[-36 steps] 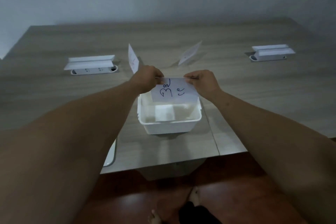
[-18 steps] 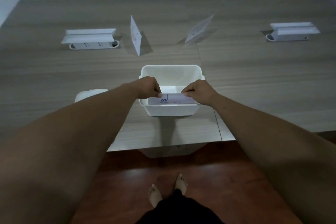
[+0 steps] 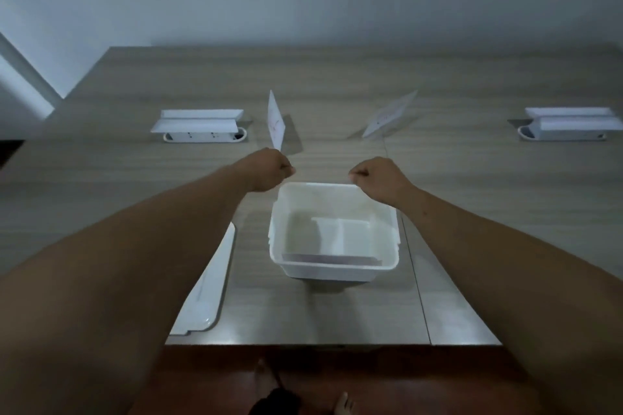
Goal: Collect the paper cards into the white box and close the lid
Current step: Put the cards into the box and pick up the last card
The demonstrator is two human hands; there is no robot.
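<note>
— Where's the box?

— The white box (image 3: 333,229) sits open on the wooden table (image 3: 472,199), just below and between the two hands. Paper lies flat inside it, a card (image 3: 328,259) against the near wall with what looks like another sheet on the floor of the box behind it.

— And the hands?

— Both are curled into loose fists above the far rim. The left hand (image 3: 269,168) hovers off the box's far left corner; the right hand (image 3: 379,180) is over the far right corner, close to the rim, though I can't tell if it touches. They're apart, with bare table showing between them. Neither seems to be pinching anything, as far as I can see.

— Any cards left out?

— Two, both past the hands. One standing card (image 3: 275,120) is upright and edge-on just beyond the left hand. A leaning card (image 3: 389,114) tilts beyond the right hand, farther off.

— The lid?

— The white lid (image 3: 212,286) lies flat under the left forearm, to the left of the box, near the table's front edge.

— Anything else?

— A socket unit (image 3: 202,126) with its flap raised, well out to the left of the left hand, and a second socket unit (image 3: 569,125) far to the right of the right hand.
</note>
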